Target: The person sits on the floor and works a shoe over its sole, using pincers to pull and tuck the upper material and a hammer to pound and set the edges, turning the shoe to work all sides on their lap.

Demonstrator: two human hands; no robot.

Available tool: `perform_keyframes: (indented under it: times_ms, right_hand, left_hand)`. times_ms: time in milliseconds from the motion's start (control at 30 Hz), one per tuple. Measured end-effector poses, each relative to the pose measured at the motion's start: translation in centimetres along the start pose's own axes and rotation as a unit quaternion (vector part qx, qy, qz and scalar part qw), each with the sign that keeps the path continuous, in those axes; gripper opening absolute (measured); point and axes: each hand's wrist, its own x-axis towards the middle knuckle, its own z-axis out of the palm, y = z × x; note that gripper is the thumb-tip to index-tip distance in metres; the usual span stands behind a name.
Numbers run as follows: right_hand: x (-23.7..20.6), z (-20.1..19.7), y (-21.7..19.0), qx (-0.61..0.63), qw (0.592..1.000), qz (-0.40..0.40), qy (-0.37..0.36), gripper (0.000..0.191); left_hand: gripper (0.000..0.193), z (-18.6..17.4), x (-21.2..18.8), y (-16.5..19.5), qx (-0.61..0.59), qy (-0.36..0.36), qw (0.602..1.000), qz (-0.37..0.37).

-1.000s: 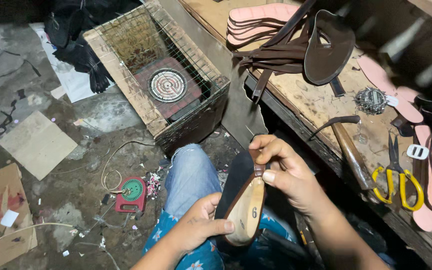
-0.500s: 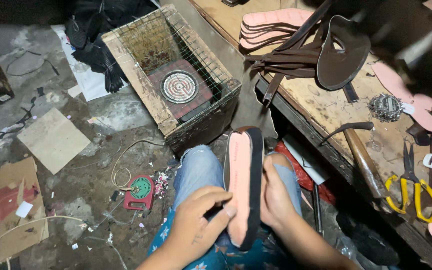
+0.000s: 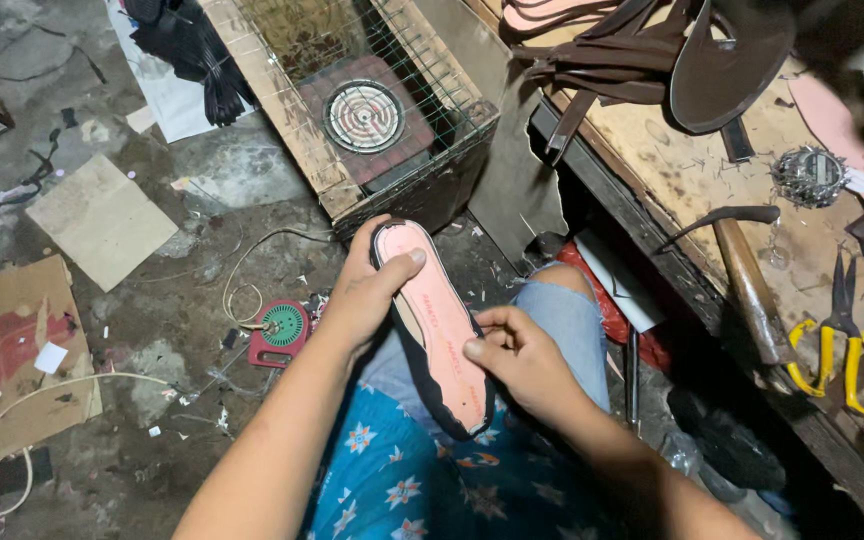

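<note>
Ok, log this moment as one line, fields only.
left hand: grips pink sole near top | right hand: pinches its side edge | sole: pink face up, over lap | nearby: hammer, yellow scissors on bench

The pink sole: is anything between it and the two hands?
No. Both hands touch the sole directly: the left hand grips its top end, thumb on the pink face, and the right hand pinches its side edge. Nothing visible lies between.

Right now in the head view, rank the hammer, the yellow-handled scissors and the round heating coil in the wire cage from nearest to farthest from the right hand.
From the right hand:
1. Hammer, on the bench edge to its right.
2. Round heating coil, up-left in the wire cage.
3. Yellow-handled scissors, far right on the bench.
</note>
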Motion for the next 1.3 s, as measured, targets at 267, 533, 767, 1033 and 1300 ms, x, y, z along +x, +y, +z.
perform_keyframes:
  times_ms: [267, 533, 767, 1033, 1300]
  right_hand:
    - [0.1, 0.3, 1.6, -0.313, 0.936, -0.140, 0.084, 0.017]
    - [1.2, 0.3, 2.3, -0.362, 0.918, -0.119, 0.111, 0.017]
    - [0.5, -0.4, 3.1, -0.169, 0.985, 0.008, 0.032, 0.019]
    - [1.2, 0.2, -2.1, -0.112, 0.987, -0.107, 0.048, 0.028]
    - [0.0, 0.9, -4.0, -0.240, 0.955, -0.152, 0.082, 0.021]
  left_hand:
    - [0.064, 0.0, 0.5, -3.3, 0.021, 0.013, 0.999, -0.049]
    - [0.068, -0.2, 1.4, -4.2, 0.037, 0.015, 0.997, -0.072]
    - [0.066, -0.7, 1.4, -4.4, 0.034, 0.029, 0.997, -0.067]
    - [0.077, 0.2, 1.2, -0.4, 0.018, -0.055, 0.998, 0.035]
    - [0.071, 0.9, 0.1, -1.4, 0.072, -0.114, 0.990, 0.047]
